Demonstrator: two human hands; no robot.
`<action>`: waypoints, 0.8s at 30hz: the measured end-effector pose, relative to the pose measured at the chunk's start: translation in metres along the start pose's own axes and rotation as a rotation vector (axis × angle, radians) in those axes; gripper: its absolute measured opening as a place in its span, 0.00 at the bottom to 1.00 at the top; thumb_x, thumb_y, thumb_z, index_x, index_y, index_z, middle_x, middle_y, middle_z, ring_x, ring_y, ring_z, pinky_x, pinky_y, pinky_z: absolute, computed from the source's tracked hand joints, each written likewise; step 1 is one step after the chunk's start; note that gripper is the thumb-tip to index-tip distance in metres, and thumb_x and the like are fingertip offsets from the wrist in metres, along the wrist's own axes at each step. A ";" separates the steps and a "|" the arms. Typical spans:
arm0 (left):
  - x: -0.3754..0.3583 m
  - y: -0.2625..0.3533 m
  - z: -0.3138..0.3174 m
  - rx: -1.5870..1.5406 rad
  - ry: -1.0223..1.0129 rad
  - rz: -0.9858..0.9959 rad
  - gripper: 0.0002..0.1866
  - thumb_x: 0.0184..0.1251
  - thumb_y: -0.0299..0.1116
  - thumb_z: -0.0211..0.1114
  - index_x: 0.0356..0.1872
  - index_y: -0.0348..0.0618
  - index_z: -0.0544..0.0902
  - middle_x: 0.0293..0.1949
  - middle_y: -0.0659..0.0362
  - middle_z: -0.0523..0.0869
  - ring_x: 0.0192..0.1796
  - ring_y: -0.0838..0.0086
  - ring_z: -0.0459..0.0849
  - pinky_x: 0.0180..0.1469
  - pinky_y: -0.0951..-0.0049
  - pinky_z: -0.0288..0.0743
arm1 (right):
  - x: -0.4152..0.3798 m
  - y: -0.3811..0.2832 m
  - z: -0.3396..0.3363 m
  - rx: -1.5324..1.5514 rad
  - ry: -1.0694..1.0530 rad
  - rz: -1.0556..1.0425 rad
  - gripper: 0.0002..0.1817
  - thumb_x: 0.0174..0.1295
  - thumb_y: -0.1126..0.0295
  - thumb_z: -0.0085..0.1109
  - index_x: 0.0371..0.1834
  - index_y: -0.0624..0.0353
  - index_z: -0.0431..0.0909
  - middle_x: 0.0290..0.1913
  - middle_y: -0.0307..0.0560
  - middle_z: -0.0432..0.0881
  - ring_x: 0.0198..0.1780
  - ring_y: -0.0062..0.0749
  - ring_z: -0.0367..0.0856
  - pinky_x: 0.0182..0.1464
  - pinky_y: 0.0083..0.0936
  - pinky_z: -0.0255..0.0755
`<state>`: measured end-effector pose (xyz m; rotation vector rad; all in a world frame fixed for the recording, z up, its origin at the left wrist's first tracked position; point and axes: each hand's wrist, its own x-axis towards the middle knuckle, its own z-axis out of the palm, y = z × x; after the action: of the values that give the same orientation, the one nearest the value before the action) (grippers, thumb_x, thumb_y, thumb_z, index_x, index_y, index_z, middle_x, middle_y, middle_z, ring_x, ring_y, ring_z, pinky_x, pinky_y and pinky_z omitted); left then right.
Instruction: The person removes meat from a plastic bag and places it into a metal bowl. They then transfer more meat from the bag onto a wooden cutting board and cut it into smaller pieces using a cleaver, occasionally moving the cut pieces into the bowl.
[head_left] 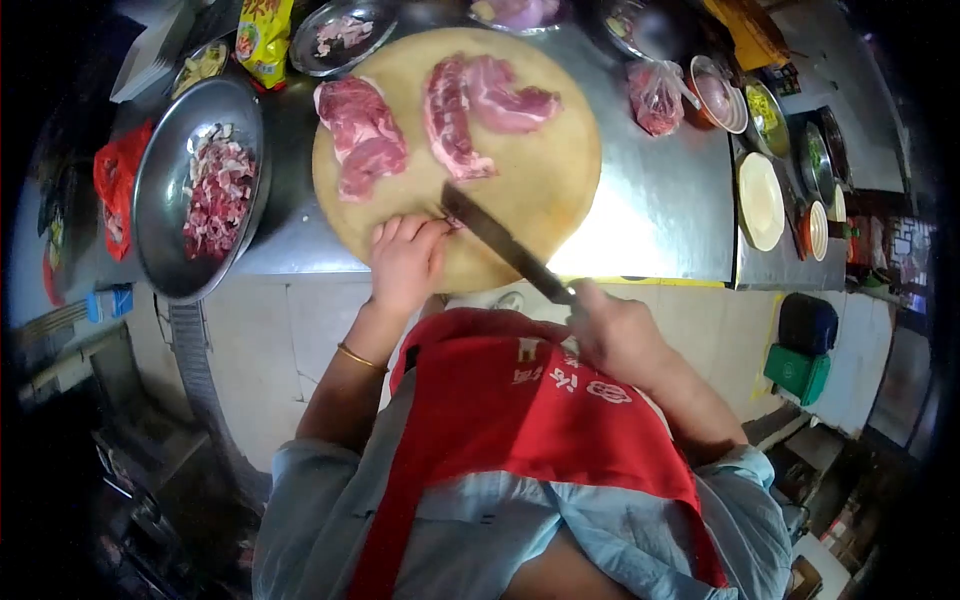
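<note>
My right hand [615, 325] is wrapped round the handle of a knife [505, 240], whose dark blade slants up and left over the round cutting board [560, 200]. At the board's near left part lies my left hand [408, 262], fingers bent and together; a small bit of meat [453, 220] shows at its fingertips, beside the blade. Farther back on the board are a slab of raw meat [365, 135] on the left, a long ribbed piece [450, 115] in the middle and another piece [510, 95] against its right side.
A large metal bowl [150, 190] of cut meat stands left of the board. Behind it are a yellow packet [263, 40] and a metal plate [365, 55] with meat bits. To the right are bagged meat [657, 100], a white oval plate [761, 202] and several bowls. The counter's edge runs near me.
</note>
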<state>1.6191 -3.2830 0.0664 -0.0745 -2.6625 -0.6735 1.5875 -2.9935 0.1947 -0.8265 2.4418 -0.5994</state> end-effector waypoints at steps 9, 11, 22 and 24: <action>-0.001 0.001 -0.001 0.013 -0.065 0.004 0.07 0.52 0.29 0.68 0.34 0.46 0.84 0.38 0.59 0.80 0.44 0.60 0.77 0.48 0.61 0.66 | 0.057 -0.023 0.027 -0.201 -0.107 0.056 0.13 0.62 0.67 0.58 0.43 0.59 0.66 0.26 0.58 0.81 0.32 0.59 0.82 0.34 0.49 0.75; -0.001 0.000 -0.003 0.016 -0.070 0.020 0.09 0.52 0.29 0.68 0.36 0.47 0.84 0.38 0.59 0.80 0.44 0.61 0.77 0.48 0.61 0.67 | 0.067 -0.030 0.028 -0.175 -0.105 0.042 0.13 0.62 0.67 0.57 0.44 0.59 0.67 0.27 0.59 0.81 0.32 0.60 0.82 0.35 0.50 0.74; -0.009 -0.009 -0.007 0.045 -0.017 -0.007 0.12 0.50 0.31 0.68 0.38 0.50 0.85 0.38 0.61 0.80 0.45 0.62 0.77 0.49 0.60 0.67 | 0.018 -0.016 0.011 -0.172 -0.089 0.053 0.13 0.64 0.67 0.55 0.48 0.57 0.66 0.30 0.58 0.82 0.32 0.59 0.83 0.34 0.48 0.75; -0.009 -0.012 -0.003 0.081 -0.036 -0.012 0.11 0.49 0.33 0.68 0.37 0.51 0.85 0.38 0.63 0.80 0.44 0.63 0.76 0.47 0.61 0.67 | 0.022 -0.030 0.008 -0.205 -0.144 0.058 0.11 0.63 0.69 0.54 0.45 0.58 0.66 0.29 0.56 0.82 0.32 0.57 0.83 0.33 0.47 0.76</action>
<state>1.6267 -3.2942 0.0600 -0.0487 -2.7230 -0.5730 1.5904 -3.0315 0.1980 -0.8435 2.4121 -0.2611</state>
